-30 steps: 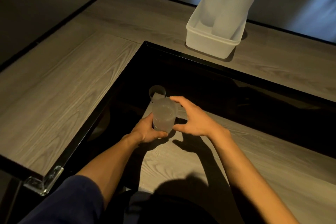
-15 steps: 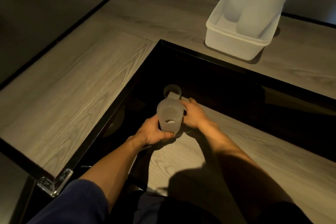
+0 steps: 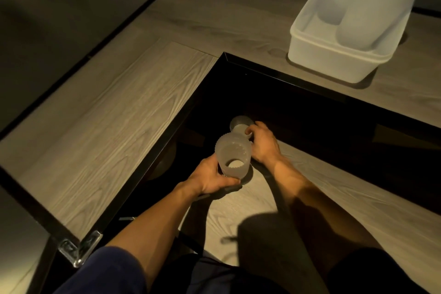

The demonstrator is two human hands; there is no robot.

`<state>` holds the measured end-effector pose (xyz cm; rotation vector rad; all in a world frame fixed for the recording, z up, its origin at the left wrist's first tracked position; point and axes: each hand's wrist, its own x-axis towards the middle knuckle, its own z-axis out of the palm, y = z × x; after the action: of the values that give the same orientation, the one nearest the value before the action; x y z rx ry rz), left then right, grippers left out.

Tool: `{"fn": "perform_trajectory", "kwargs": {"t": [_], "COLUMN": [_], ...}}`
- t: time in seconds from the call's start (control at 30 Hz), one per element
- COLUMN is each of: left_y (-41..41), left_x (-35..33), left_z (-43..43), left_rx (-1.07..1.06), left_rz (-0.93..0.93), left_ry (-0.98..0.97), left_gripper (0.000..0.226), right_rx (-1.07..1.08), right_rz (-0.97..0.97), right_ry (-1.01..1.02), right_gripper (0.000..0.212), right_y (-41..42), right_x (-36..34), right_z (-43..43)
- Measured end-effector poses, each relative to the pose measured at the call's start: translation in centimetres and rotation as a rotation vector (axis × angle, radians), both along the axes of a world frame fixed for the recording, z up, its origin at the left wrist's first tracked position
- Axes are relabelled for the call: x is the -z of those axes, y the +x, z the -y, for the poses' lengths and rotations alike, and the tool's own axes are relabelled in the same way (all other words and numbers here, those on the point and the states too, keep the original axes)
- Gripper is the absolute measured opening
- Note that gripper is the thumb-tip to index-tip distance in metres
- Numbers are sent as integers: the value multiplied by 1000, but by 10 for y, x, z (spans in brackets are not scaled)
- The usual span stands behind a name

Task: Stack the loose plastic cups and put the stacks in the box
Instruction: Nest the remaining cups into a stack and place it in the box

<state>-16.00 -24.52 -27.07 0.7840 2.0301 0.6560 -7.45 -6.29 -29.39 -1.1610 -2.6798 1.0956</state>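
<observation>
My left hand [image 3: 210, 178] grips a frosted plastic cup [image 3: 232, 156] by its side, mouth toward me, just above the lower wooden shelf [image 3: 322, 200]. Behind it, a second loose cup [image 3: 239, 124] stands at the shelf's far corner. My right hand [image 3: 262, 144] has its fingers curled on that cup's right rim. A white plastic box [image 3: 334, 59] sits on the upper wooden table at the far right, with tall cup stacks [image 3: 362, 7] leaning out of it.
The L-shaped wooden table [image 3: 107, 114] wraps the dark recess on the left and far sides, edged in black. A clear corner guard [image 3: 78, 249] caps the near left corner. My shadow falls on the shelf near me.
My right hand left the held cup and reached forward to the cup behind it. The left hand kept its grip, and my view shifted so the box now lies farther right.
</observation>
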Motion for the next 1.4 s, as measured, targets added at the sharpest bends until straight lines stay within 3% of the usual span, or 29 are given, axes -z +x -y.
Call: {"fn": "perform_trajectory", "kwargs": {"t": [0.07,0.23,0.37,0.5,0.73,0.9,1.1,1.23,1.3,1.4], "left_y": [-1,-2,-1,5,18,26,30,32,33,33], "left_x": [-2,-2,-1,0,-4,-7,-7,-6,-5,-5], "left_z": [0,-1,-1,-2,-2,5,9,11,10,10], "left_rx": [7,12,-2,-27,-45,18,57,64,62,72], "left_rz": [5,6,25,15,8,-3,-29,-27,-26,-8], "left_ry": [-10,-26,-20,0,47,56,59,46,50,48], "left_gripper": [70,71,67,69,86,89,91,94,95,96], "right_rx": [7,48,169,330,134,-80,-221,-302,-329,-361], "right_rz": [-31,-65,-244,-465,-740,-529,-385,-255,-141,69], "right_ry": [36,41,-64,-179,-192,-76,91,217,305,252], "right_gripper": [15,16,10,23,55,80,73,80,88,108], "right_y": [-1,6,17,40,84,94,103,106,104,105], "right_x": [1,-4,-21,-59,-130,-140,-133,-134,-135,-129], "right_z": [0,1,1,4,40,62,75,78,81,84]}}
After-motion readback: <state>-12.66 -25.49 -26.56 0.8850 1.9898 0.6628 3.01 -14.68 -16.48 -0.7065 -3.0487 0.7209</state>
